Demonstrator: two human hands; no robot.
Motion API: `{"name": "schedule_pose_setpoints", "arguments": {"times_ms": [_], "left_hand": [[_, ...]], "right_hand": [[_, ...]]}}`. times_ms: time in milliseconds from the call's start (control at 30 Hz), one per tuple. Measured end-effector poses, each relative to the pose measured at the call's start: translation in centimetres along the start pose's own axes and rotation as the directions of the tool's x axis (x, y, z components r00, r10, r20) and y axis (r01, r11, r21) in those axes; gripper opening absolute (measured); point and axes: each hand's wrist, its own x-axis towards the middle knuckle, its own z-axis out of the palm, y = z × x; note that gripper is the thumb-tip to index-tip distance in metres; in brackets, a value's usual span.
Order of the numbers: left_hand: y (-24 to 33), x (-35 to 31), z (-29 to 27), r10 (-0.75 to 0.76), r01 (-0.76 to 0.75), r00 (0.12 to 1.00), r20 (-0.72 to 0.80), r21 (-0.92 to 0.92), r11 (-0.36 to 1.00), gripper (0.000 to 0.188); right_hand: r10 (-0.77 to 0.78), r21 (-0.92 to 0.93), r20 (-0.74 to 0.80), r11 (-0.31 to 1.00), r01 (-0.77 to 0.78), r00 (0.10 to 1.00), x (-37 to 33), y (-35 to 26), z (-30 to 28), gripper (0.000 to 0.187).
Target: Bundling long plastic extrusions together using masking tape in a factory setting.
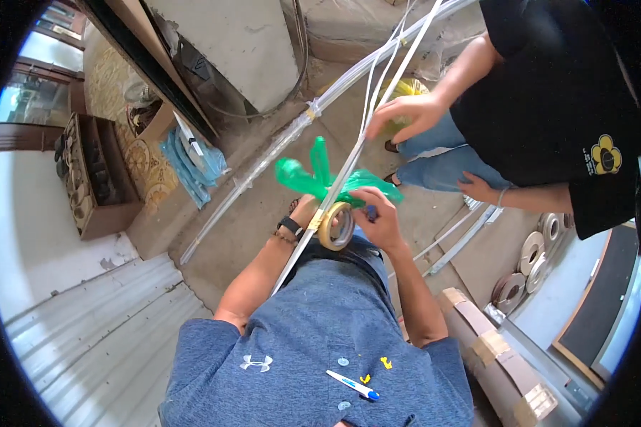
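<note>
Counting: one tape roll [336, 226], one green bag [319, 176]. Roll is pinched closed by right hand [381, 217]; rod bundle [320, 206] is gripped by left hand [305, 212] (fingers hidden).

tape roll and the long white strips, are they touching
Touching. The head view shows the tape roll lying against the bundle of long white strips, its tape wound on them, with the right hand beside it.
</note>
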Motion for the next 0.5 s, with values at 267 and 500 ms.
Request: {"name": "schedule_pose_setpoints", "arguments": {"times_ms": [267, 500], "left_hand": [[-2.3, -2.5, -5.0, -0.587, 0.563, 0.789, 0.182, -0.599, 0.570, 0.037], [1.0, -2.5, -8.9, -0.220, 0.504, 0.843, -0.490, 0.579, 0.641, 0.029]], "right_hand": [[0.429, 0.220, 0.342, 0.829, -0.515, 0.836, 5.0, 0.2, 6.9, 0.028], [0.281, 0.456, 0.072, 0.844, -0.282, 0.957, 1.4, 0.5, 11.4, 0.014]]}}
